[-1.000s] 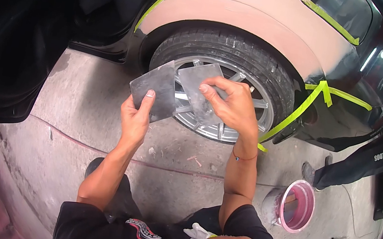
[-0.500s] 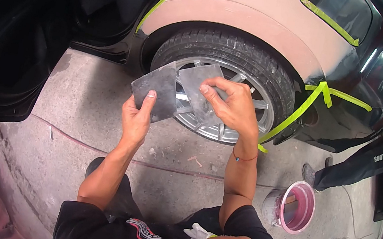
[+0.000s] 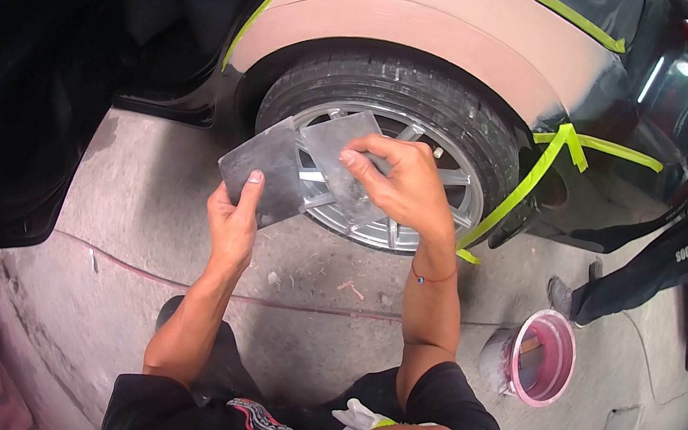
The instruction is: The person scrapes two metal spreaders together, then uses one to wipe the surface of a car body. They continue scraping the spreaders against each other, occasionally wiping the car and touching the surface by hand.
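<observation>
My left hand is closed on a dark grey sheet that looks like sandpaper, the thumb lying flat on its face. In my right hand, thumb and fingers pinch a lighter grey, scuffed sheet. A small dark edge shows under those fingers; I cannot make out what it is. The two sheets are side by side, their near edges close together. Behind them is the car's rear wheel with its silver spoked rim.
Above the wheel, the pinkish fender is bordered with yellow-green masking tape. An open black car door is at left. At right stands a pink-stained bucket, with another person's leg beyond. A hose crosses the concrete floor.
Both hands and their sheets have shifted slightly left in the view, along with the car. Their grips look the same, and the sheets stay side by side.
</observation>
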`<state>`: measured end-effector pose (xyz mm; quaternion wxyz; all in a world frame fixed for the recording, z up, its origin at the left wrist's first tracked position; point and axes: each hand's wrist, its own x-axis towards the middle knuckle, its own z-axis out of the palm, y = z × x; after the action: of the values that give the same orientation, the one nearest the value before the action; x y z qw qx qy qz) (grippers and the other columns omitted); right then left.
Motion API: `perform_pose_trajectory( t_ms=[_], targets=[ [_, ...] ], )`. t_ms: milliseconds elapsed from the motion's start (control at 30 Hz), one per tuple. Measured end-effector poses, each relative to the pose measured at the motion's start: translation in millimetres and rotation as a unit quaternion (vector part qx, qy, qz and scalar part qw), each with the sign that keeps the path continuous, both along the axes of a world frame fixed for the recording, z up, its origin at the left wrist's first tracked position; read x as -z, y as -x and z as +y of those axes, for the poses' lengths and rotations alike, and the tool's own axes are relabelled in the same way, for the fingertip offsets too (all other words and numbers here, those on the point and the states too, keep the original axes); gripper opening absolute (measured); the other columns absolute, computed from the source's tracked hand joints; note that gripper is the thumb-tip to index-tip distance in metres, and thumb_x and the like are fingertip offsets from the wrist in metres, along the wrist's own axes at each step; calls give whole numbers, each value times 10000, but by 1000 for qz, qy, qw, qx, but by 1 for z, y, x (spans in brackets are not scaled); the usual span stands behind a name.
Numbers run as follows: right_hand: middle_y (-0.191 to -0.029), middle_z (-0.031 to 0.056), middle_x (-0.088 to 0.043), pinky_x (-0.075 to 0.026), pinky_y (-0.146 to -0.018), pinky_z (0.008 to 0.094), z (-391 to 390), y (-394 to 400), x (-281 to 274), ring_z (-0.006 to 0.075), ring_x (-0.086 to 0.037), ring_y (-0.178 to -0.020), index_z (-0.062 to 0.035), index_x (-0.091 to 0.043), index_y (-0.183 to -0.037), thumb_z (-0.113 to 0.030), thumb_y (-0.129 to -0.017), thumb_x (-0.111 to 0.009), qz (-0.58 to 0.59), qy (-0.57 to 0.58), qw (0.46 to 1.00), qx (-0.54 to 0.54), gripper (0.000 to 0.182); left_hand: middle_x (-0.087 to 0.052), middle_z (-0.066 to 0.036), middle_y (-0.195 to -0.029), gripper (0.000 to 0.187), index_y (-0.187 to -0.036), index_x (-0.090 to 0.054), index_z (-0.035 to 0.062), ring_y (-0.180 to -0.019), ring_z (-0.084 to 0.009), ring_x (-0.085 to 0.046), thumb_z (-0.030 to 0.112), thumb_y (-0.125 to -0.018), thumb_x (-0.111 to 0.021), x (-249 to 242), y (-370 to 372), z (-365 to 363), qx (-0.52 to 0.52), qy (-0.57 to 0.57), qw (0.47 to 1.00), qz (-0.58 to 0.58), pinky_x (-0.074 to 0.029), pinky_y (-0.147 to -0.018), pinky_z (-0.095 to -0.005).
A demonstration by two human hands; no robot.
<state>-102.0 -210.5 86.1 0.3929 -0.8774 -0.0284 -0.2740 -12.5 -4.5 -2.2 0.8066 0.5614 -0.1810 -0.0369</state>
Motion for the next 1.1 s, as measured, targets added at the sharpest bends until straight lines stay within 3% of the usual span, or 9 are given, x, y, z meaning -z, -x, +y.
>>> perform_pose_trajectory(
  t_ms=[300,633,733,833,900,1100],
  targets=[
    [-643,119,-647,-463,-523,306,-6,-1,6,190,-611,-521,-48,-723,-920,-245,-880,-689,-27,9,1000,-13,204,-649,-58,-1101,239,-1165,-594,9,-991,-121,-598,150,-972,-591,-7,5,-2,-5,-5,1000,1,-456,-891,-283],
    [-641,120,-644,-468,-534,313,-8,2,4,195,-618,-533,-46,-723,-925,-267,-883,-690,-62,25,998,-17,227,-650,-74,-1116,235,-1175,-578,4,-990,-127,-606,128,-975,-577,-7,7,-3,14,1,1000,-7,-465,-877,-282],
    [-655,124,-651,-472,-541,313,-8,3,2,206,-630,-547,-46,-723,-923,-268,-883,-690,-16,12,1000,-16,228,-650,-76,-1121,230,-1168,-583,3,-991,-127,-608,125,-973,-578,-4,5,-3,14,0,1000,-10,-468,-873,-280],
    [-672,126,-659,-477,-549,313,-10,-1,8,214,-644,-568,-46,-722,-920,-263,-883,-690,-58,32,998,-19,223,-652,-72,-1117,222,-1163,-590,4,-990,-126,-608,123,-976,-572,-5,6,-4,9,0,1000,-11,-468,-871,-278],
    [-684,124,-666,-483,-556,312,-10,-3,9,216,-653,-581,-44,-720,-918,-257,-880,-691,-64,35,997,-14,218,-659,-67,-1093,275,-1148,-617,-27,-975,-108,-591,189,-980,-593,-4,6,-4,6,-4,1000,-12,-455,-880,-263],
    [-690,125,-669,-486,-561,311,-9,-2,7,217,-656,-588,-42,-720,-921,-256,-873,-699,-47,24,998,-16,220,-656,-66,-1094,286,-1146,-624,-28,-980,-111,-584,203,-980,-596,-5,6,-5,7,-8,1000,-12,-451,-894,-270]
  ],
)
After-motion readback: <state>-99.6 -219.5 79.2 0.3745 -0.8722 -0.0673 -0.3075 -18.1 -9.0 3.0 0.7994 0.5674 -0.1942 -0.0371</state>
